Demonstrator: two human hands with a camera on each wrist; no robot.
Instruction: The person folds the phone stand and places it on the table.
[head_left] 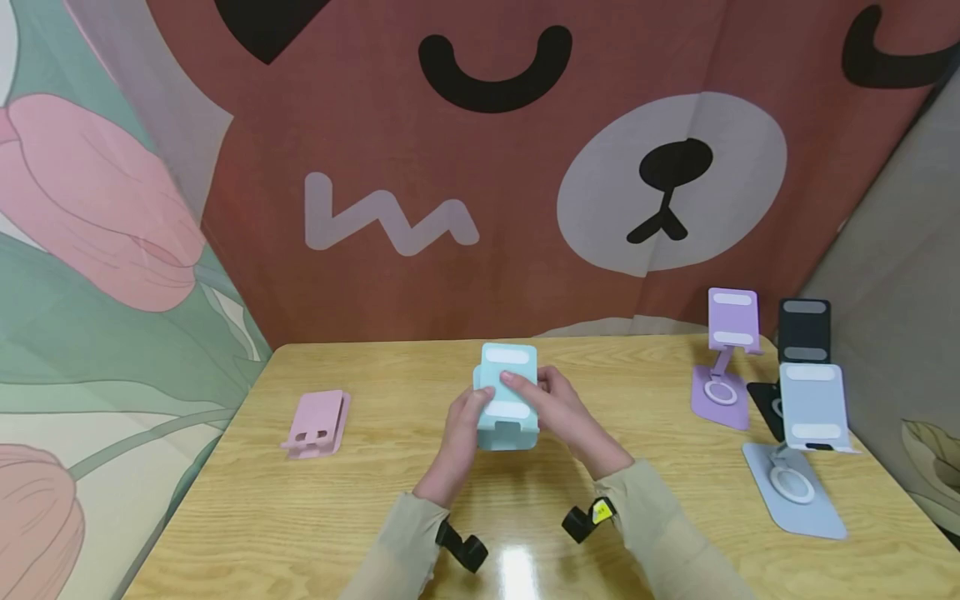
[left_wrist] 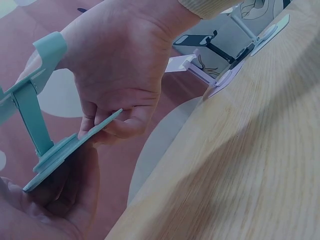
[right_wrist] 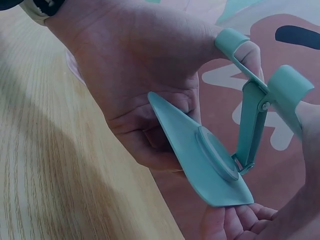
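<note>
A turquoise phone stand is held in the air above the table's middle by both hands. My left hand grips its left side, with the thumb on the front of the upper plate. From the right, my right hand holds it, its thumb also on the plate's front. In the right wrist view the stand's hinged arm stands raised between the upper plate and the base. Fingers of both hands curl under the base. A pink phone stand lies folded flat to the left.
Unfolded phone stands stand at the table's right: a purple one, a black one behind, and a light blue one nearer. The wooden table ends at a printed cloth backdrop. A grey cloth hangs on the right.
</note>
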